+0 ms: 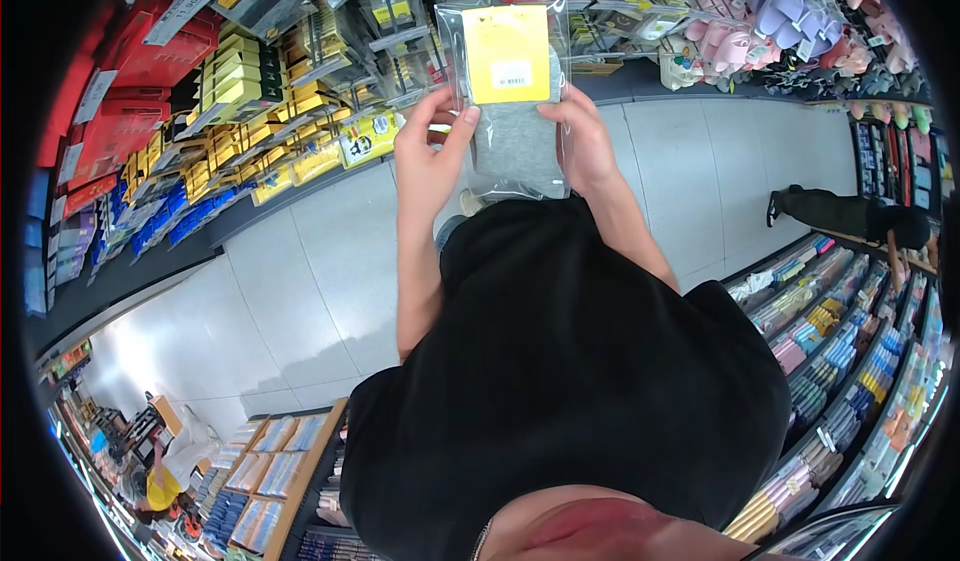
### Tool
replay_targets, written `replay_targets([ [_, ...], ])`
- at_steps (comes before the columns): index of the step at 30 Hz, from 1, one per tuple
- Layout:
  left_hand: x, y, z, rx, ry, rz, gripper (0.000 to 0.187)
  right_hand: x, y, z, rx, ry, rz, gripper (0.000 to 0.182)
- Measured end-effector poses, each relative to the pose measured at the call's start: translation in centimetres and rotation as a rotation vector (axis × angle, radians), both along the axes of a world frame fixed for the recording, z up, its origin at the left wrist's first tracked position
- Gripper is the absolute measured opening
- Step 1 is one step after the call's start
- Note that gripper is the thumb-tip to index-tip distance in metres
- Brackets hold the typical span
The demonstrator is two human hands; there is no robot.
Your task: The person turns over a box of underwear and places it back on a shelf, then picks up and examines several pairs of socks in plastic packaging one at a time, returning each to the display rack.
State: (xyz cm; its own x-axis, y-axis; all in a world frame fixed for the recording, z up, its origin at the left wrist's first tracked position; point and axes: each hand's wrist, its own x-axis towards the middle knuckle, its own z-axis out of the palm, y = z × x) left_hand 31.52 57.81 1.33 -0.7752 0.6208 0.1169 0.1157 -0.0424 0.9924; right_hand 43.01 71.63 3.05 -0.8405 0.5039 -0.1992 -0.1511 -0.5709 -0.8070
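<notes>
Between both hands I hold a clear plastic packet of grey fabric (518, 146), perhaps clothing, with a yellow label card (505, 36) and a white barcode sticker at its upper end. My left hand (436, 133) pinches the packet's left edge between thumb and fingers. On the opposite edge, my right hand (585, 139) grips with its thumb on the front and the fingers partly hidden behind. The packet is held out in front of my black shirt, before the shelves.
Hanging packets (390, 6) and yellow boxes (235, 86) fill the shelves ahead and left. Slippers (795, 11) hang at upper right. Grey floor tiles (680, 161) run below. One person (850, 211) is at the right, another (165, 476) at lower left. Stocked racks (840, 361) stand behind.
</notes>
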Motion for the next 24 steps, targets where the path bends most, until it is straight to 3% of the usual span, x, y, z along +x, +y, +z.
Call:
replay_targets([
  [3,-0.3,-0.4,-0.2,0.099,-0.166,-0.087,0.023,-0.1,-0.1,0.6,-0.015,-0.007,0.028,0.039],
  [10,-0.6,-0.4,-0.2,0.123,-0.255,-0.040,0.012,-0.5,0.7,-1.0,-0.006,-0.027,0.079,0.039],
  [12,-0.8,-0.7,-0.5,0.139,-0.291,-0.014,0.013,-0.9,0.3,-0.9,0.124,-0.008,0.034,0.041],
  [14,-1.1,-1.0,-0.5,0.111,-0.278,0.050,0.012,-1.1,-0.2,0.2,0.173,-0.221,-0.017,0.045],
  [17,-1.3,-0.7,-0.1,0.114,-0.174,0.125,0.011,-2.1,-0.5,0.8,0.216,-0.146,-0.029,0.045],
  [20,-1.0,-0.3,0.8,0.067,-0.123,0.159,0.012,-2.3,0.1,-1.3,0.591,-0.198,-0.124,0.054],
  [22,-0.5,0.5,1.1,0.009,0.192,0.211,0.015,-2.4,0.2,-0.4,0.506,-0.090,-0.018,0.056],
  [24,1.0,1.6,1.7,-0.044,0.320,0.234,0.017,-2.4,-0.4,0.2,0.327,0.049,0.094,0.057],
])
